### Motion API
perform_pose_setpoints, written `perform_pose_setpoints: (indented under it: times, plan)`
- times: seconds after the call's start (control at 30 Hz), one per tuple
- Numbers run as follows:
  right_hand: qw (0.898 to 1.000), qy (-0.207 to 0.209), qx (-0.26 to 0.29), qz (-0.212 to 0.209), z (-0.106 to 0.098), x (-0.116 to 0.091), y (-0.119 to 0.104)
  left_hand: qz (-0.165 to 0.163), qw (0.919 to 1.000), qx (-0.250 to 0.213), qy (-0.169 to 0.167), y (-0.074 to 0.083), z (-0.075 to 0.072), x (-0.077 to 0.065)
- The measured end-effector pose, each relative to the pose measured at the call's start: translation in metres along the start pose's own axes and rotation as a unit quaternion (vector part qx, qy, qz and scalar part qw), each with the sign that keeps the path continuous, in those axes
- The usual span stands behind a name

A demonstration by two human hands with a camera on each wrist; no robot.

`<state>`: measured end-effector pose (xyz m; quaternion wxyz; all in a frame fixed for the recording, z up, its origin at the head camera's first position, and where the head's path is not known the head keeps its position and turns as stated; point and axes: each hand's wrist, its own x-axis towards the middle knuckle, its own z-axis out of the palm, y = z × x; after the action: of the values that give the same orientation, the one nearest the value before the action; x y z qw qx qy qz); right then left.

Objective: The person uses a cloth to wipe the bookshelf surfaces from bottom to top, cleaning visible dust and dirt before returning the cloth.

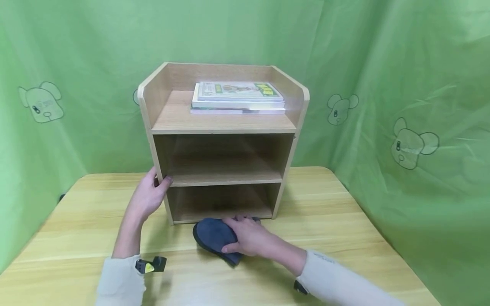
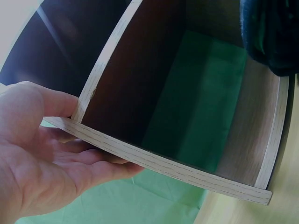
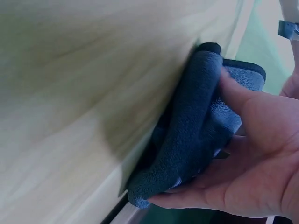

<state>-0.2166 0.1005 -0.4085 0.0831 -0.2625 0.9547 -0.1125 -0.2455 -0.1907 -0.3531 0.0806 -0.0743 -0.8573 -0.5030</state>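
Note:
A light wooden shelf unit [image 1: 226, 124] with an upper tray and two open compartments stands on the table. My left hand [image 1: 148, 197] grips its left side panel, the thumb at the front by the middle board and the other fingers behind, as the left wrist view shows. At the foot of the unit, my right hand [image 1: 252, 238] holds a folded dark blue cloth [image 1: 213, 234], with its thumb and fingers around the folds. The cloth [image 3: 182, 135] lies right at the front edge of the bottom board. Part of it is hidden beneath the right hand.
Several books [image 1: 241, 104] lie stacked flat on the unit's top, toward the right. The pale wood-grained table [image 1: 337, 238] extends around the unit. A green curtain [image 1: 421, 106] with mouse-like drawings hangs behind and along both sides.

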Motion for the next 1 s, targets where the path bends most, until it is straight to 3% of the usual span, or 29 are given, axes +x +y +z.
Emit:
perform_pose_setpoints:
  times: [0.33, 0.43, 0.57, 0.7, 0.87, 1.0]
  plan:
    - [0.994, 0.066, -0.063, -0.056, 0.006, 0.003, 0.001, -0.005, 1.0000, -0.001, -0.001, 0.003, -0.001, -0.002]
    - [0.993, 0.085, -0.041, -0.064, 0.005, 0.003, 0.005, -0.004, 1.0000, 0.000, 0.002, 0.001, 0.000, -0.002]
    - [0.993, 0.098, 0.034, -0.050, -0.010, 0.001, 0.010, -0.003, 1.0000, 0.002, 0.002, 0.001, 0.000, -0.003]
    - [0.990, 0.110, 0.085, -0.017, -0.046, -0.010, 0.007, -0.005, 1.0000, 0.001, 0.000, 0.001, 0.000, -0.002]
    - [0.985, 0.145, 0.097, 0.010, -0.118, -0.037, -0.005, -0.004, 0.9999, 0.009, 0.008, 0.000, -0.001, -0.002]
    - [0.966, 0.230, 0.110, 0.035, -0.177, -0.062, -0.014, -0.006, 0.9998, 0.011, 0.014, 0.000, 0.000, -0.002]
